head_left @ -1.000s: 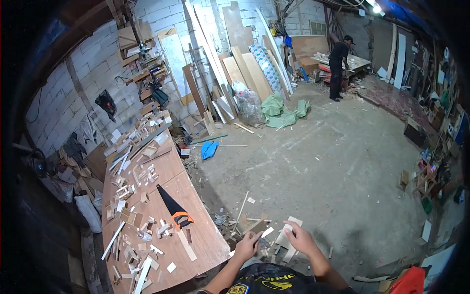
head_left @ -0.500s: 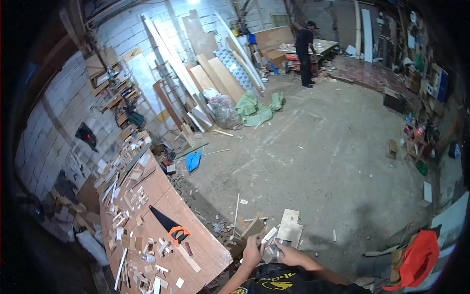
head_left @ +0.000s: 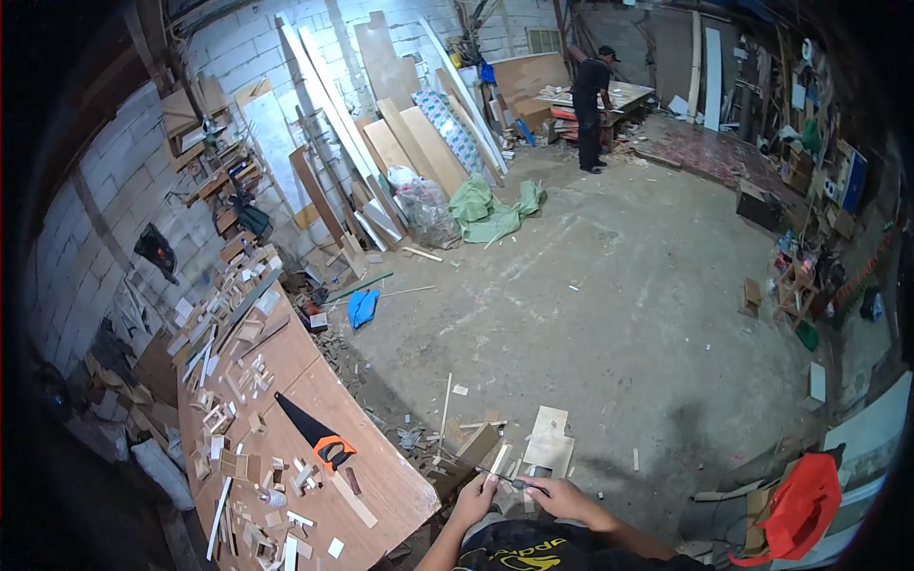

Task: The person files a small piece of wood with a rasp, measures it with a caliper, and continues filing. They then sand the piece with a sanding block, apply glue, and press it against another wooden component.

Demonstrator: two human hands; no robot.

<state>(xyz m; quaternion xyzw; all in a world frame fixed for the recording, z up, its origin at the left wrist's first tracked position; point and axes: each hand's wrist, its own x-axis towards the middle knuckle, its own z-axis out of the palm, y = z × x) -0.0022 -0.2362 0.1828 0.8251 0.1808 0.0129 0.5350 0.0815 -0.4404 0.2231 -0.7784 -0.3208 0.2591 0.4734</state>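
At the bottom centre, my left hand (head_left: 475, 497) is closed on a small pale wood piece (head_left: 501, 459) that points up. Just right of it, my right hand (head_left: 555, 496) is wrapped round the dark handle of a thin tool (head_left: 515, 483), whose tip reaches across to the wood piece. Both hands are close together in front of my black shirt. Beyond them a light plywood piece (head_left: 549, 440) lies low down. To the left, a handsaw (head_left: 328, 447) with an orange and black handle rests on the wooden table (head_left: 400, 490).
Many small wood offcuts (head_left: 249, 376) cover the table's left part. Boards (head_left: 419, 143) lean on the back wall beside a green sack (head_left: 490, 209). A person in dark clothes (head_left: 590, 105) stands at a far workbench. A red bag (head_left: 804, 504) is at the right.
The wood piece and my left hand have shifted slightly left and down. The thin tool now shows between my hands. The whole view has turned a little to the right.
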